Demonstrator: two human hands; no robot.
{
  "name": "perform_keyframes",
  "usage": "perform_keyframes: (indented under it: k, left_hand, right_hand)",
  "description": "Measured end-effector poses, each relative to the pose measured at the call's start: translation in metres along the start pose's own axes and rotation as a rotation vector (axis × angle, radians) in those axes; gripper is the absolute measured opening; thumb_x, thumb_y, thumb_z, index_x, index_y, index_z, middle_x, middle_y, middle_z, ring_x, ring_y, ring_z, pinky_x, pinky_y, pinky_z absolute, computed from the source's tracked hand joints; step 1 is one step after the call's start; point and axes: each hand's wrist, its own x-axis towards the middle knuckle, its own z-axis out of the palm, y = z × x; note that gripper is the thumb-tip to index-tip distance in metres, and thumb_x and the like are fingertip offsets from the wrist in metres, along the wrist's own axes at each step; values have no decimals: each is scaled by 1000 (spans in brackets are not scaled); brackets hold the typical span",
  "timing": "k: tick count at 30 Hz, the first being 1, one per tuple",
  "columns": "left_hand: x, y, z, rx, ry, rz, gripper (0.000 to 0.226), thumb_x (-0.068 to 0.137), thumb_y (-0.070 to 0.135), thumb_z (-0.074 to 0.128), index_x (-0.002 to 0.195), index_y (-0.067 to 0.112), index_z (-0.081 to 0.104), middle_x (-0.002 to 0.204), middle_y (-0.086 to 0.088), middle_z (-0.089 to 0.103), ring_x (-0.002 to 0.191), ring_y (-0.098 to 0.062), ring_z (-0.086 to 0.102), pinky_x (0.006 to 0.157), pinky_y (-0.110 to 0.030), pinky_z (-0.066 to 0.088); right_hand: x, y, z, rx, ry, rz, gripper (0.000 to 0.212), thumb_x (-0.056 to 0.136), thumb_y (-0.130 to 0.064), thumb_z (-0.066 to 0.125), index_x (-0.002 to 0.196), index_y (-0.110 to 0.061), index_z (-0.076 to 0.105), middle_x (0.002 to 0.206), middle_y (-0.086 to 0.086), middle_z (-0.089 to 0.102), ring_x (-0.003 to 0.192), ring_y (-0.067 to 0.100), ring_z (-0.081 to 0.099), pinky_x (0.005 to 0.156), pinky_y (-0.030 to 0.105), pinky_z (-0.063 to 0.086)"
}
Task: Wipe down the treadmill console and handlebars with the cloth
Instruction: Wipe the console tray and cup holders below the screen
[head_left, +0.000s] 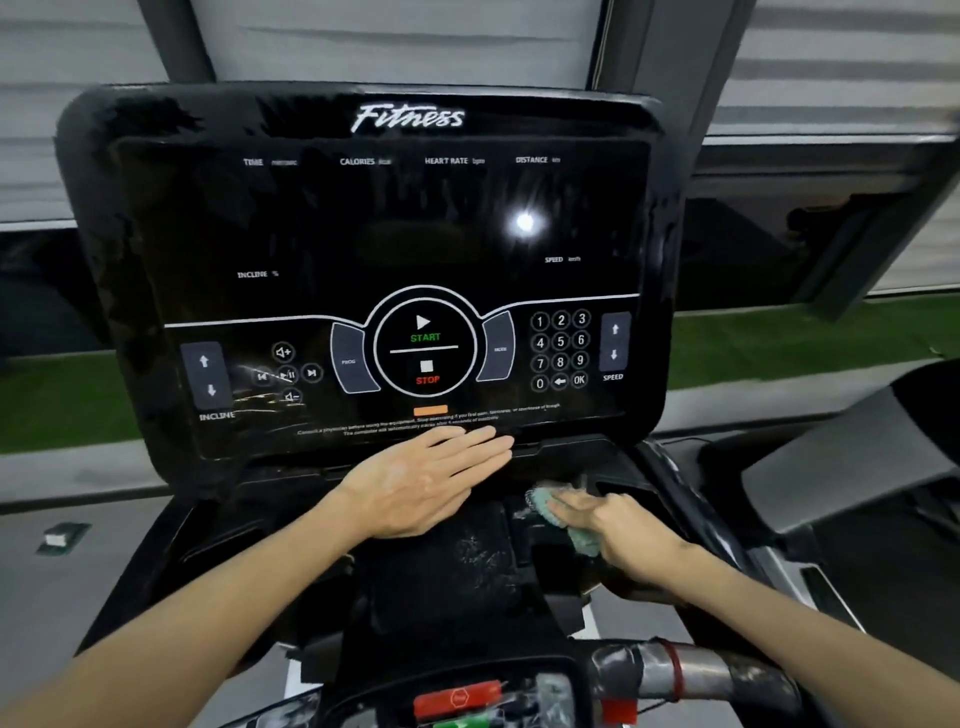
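Observation:
The black treadmill console fills the view, its dark screen off, with START and STOP buttons in the middle. My left hand lies flat with straight fingers on the ledge just below the screen's lower edge. My right hand holds a pale green cloth down on the black tray area under the console, right of centre. The cloth is bunched and partly hidden under my fingers. A grey handlebar with a red band runs along the bottom right.
A red stop switch and a green part below it sit at the bottom centre. Another grey machine stands to the right. Behind the console are window blinds and a strip of green floor.

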Motion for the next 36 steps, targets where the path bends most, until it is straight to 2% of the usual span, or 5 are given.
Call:
perform_keyframes:
  k: [6, 15, 20, 25, 36]
  left_hand:
    - [2, 2, 3, 17, 18, -1, 59, 101, 28, 34, 155, 8, 19, 162, -8, 17, 149, -22, 19, 119, -40, 15]
    - [-2, 2, 2, -35, 18, -15, 57, 102, 27, 35, 154, 8, 22, 162, -7, 20, 148, -22, 23, 119, -38, 19]
    - [1, 3, 4, -36, 32, -18, 56, 103, 28, 32, 154, 8, 22, 161, -7, 21, 148, -22, 23, 119, -39, 19]
    - [1, 2, 2, -23, 48, -5, 58, 101, 29, 39, 153, 7, 26, 161, -8, 23, 147, -22, 25, 117, -39, 20]
    - [0, 2, 2, -47, 47, -19, 57, 102, 27, 36, 154, 8, 23, 161, -7, 24, 147, -20, 25, 119, -37, 17]
  right_hand:
    - [9, -17, 7, -97, 70, -69, 71, 79, 4, 54, 146, -17, 40, 151, 6, 39, 131, 24, 48, 102, 34, 44]
    - [-2, -5, 13, 150, 129, -111, 67, 81, 13, 44, 141, -16, 46, 148, -4, 31, 140, 13, 27, 116, 13, 8]
    - [-5, 6, 8, -21, 89, -18, 73, 77, 4, 54, 145, -17, 39, 152, 2, 35, 138, 21, 38, 113, 31, 33]
    - [19, -41, 11, 27, 32, -172, 80, 80, 15, 43, 150, -21, 28, 155, -6, 15, 140, 6, 12, 118, 27, 16]
    - [10, -39, 15, 46, 100, -141, 80, 74, 18, 45, 147, -15, 36, 154, 1, 31, 143, 19, 27, 115, 37, 30]
